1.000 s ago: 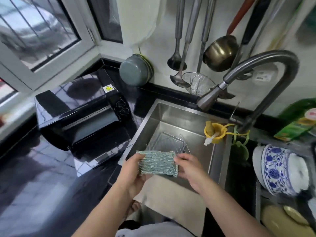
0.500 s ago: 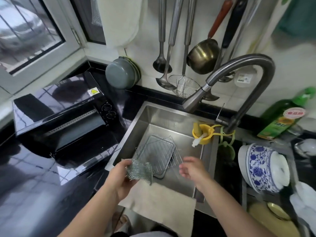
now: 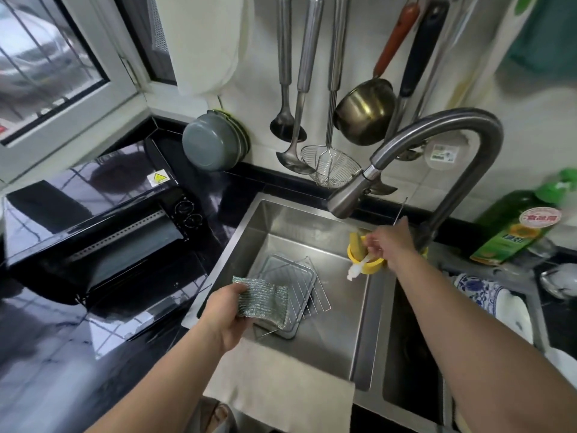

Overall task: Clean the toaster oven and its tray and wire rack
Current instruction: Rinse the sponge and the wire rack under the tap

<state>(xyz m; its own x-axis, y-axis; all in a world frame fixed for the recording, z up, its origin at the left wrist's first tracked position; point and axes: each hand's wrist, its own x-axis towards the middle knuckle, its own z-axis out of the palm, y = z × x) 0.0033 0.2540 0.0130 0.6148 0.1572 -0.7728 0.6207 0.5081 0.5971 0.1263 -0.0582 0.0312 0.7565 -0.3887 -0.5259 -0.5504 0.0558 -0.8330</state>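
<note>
Steel sink (image 3: 274,220): one wire rack (image 3: 307,289), one tray (image 3: 278,267); left hand (image 3: 226,317) fingers gripping one scouring cloth (image 3: 262,300).

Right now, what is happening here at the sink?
A person is washing toaster oven parts. The left hand holds a scouring cloth over the wire rack and tray, which lie in the sink. The right hand reaches to the yellow holder by the faucet; what its fingers do there is unclear. No water runs. The toaster oven stands open on the counter beside the sink.
</note>
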